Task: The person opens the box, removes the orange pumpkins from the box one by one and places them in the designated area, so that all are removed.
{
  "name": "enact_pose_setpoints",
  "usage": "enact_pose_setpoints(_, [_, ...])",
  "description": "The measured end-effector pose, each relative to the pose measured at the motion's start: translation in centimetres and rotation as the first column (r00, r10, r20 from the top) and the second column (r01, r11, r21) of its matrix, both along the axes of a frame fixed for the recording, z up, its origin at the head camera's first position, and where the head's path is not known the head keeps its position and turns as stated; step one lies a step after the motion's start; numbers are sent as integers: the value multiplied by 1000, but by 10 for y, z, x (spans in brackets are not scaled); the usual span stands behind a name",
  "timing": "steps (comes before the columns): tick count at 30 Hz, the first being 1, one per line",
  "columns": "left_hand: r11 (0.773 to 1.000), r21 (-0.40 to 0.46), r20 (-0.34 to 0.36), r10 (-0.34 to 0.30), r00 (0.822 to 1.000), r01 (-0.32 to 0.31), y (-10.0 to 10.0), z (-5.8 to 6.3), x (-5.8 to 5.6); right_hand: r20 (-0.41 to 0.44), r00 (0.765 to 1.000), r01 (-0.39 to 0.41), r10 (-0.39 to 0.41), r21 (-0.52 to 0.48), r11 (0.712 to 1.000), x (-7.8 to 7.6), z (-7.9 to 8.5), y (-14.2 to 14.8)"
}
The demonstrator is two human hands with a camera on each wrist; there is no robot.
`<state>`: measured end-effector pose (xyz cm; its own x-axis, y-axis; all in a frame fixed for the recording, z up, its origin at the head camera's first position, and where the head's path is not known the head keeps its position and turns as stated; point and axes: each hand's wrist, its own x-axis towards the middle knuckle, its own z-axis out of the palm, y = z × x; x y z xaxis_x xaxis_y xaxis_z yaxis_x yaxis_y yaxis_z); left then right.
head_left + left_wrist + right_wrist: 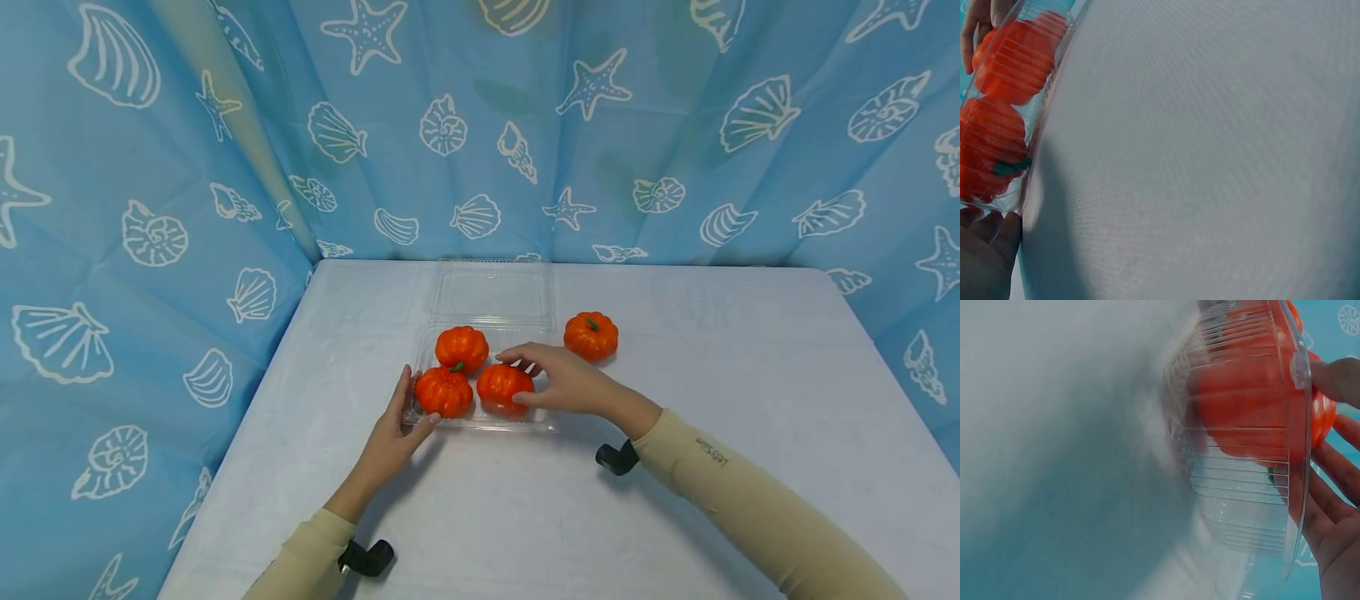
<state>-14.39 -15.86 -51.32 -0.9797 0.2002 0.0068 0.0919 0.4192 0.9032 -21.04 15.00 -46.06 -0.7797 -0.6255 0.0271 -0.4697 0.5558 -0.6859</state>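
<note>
A clear plastic clamshell container (543, 421) lies with its lid (491, 296) folded back. Inside its base are three small orange toy pumpkins: one at the back left (461, 348), one at the front left (444, 393) and one at the front right (501, 387). My right hand (558, 379) grips the front-right pumpkin, thumb at its near side and fingers over the far side. In the right wrist view that pumpkin (1244, 403) shows through the ribbed wall. My left hand (393, 437) holds the container's left front corner, thumb at the front rim, fingers along the left side.
A fourth orange pumpkin (591, 336) with a green stem sits on the white-covered table (712, 358), right of the container. Behind and to the left hangs a blue shell-print curtain (420, 167). A black wrist mount (366, 557) is on the left arm, another (617, 458) on the right.
</note>
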Motion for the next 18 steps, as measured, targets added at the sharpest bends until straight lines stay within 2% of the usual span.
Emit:
enact_pose_setpoints(7, [1000,-12,5,7,1000,-7,0,-1,-1,-128,992,9,4,105,994,-3,1,-1])
enact_pose_setpoints(14, [1000,-5,0,3,1000,-3,0,-1,-2,-166,986,6,20,153,988,-2,2,-1])
enact_pose_setpoints(18, [1000,0,2,2,1000,-2,0,-1,-1,-160,987,1,24,154,988,-1,0,-1])
